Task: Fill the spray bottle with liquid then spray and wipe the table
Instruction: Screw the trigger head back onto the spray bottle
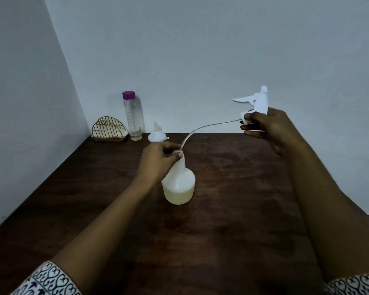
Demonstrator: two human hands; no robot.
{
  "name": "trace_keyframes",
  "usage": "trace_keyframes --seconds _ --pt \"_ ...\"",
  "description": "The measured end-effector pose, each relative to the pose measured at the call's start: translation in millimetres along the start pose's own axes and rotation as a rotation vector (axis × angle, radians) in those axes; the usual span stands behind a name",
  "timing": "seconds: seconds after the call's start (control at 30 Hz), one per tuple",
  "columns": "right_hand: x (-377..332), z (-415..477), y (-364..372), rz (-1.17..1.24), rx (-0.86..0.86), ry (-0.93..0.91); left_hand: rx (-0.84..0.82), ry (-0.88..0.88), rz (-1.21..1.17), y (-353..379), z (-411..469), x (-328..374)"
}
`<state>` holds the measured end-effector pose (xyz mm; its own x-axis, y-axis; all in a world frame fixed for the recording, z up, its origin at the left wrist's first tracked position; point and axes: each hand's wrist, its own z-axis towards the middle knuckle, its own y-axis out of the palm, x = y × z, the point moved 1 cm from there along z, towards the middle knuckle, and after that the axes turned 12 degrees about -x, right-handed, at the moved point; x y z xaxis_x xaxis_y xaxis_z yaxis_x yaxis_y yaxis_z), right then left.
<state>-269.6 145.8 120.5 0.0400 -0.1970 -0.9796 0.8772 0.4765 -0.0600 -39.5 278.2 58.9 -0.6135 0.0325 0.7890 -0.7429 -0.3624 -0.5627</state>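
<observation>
White translucent plastic spray bottle (179, 184) stood upright mid-way across the dark brown wooden table (232, 220), pale yellow liquid in its lower part. Left hand (158, 160) was clamped round its neck. Right hand (271, 126), raised right of the bottle, pinched the white plastic trigger head (258, 101); its thin clear dip tube (200, 129) curved down to the bottle mouth.

Risks, judged: bent tube could spring out and flick drops; a sideways pull could tip the bottle; collar might seat crooked.

Unclear: mouth and tube tip hidden by left fingers; collar hidden in right hand. Behind the bottle: white funnel (157, 135), purple-capped clear bottle (133, 118), gold wire holder (108, 129), contents indistinct.
</observation>
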Motion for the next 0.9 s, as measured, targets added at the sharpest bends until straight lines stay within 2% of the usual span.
trace_keyframes --seconds 0.1,0.23,0.43,0.73,0.9 --pt "-20.0 2.5 5.4 -0.203 -0.080 -0.050 0.035 0.056 -0.040 3.0 -4.8 -9.7" --pt "-42.7 7.7 26.2 -0.423 -0.236 -0.076 0.005 0.094 -0.188 7.2 -8.6 -26.3" --pt "-50.8 22.9 76.5 -0.777 -0.476 -0.063 -0.040 -0.015 -0.360 23.4 -8.7 -45.6" --pt "-35.3 33.3 119.0 -1.047 -0.712 -0.099 -0.020 -0.046 -0.507 44.0 -12.3 -59.0" --pt "-11.1 35.2 128.9 -1.068 -0.796 -0.097 -0.011 -0.021 -0.490 47.2 -10.3 -65.4"
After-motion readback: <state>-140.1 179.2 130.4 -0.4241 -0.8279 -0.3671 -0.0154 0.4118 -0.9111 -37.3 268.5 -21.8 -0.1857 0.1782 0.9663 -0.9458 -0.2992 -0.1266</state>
